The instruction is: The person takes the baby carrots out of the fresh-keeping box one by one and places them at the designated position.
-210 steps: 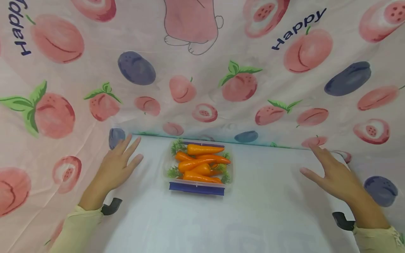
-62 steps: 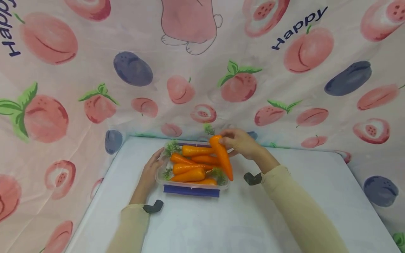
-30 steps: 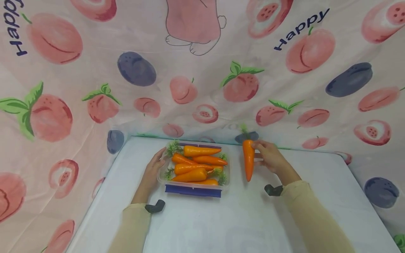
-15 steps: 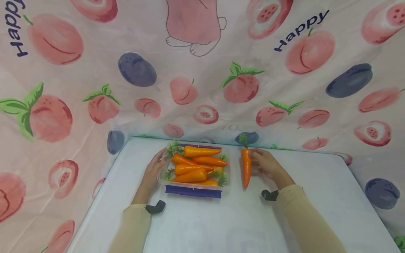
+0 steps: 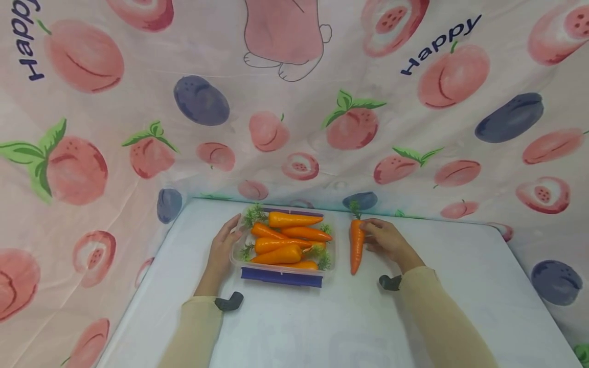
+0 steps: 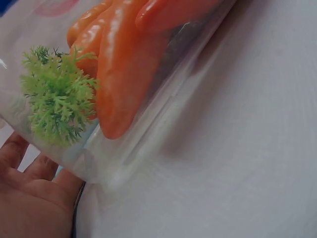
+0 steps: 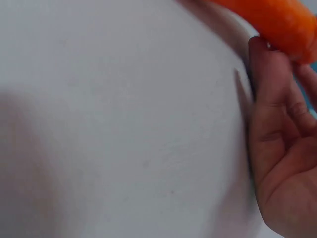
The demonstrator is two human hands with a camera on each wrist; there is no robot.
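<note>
Right hand (image 5: 387, 239) pinches one carrot (image 5: 356, 248) just right of the box (image 5: 281, 277).
Its long axis runs front to back, leafy top (image 5: 355, 209) away, tip nearer; left hand (image 5: 222, 248) touches the box, fingers relaxed.

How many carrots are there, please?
7, at least: one carrot pinched in the right hand, right of the box; inside it, from back to front, one, two side by side, then three. Others may be hidden underneath.
</note>
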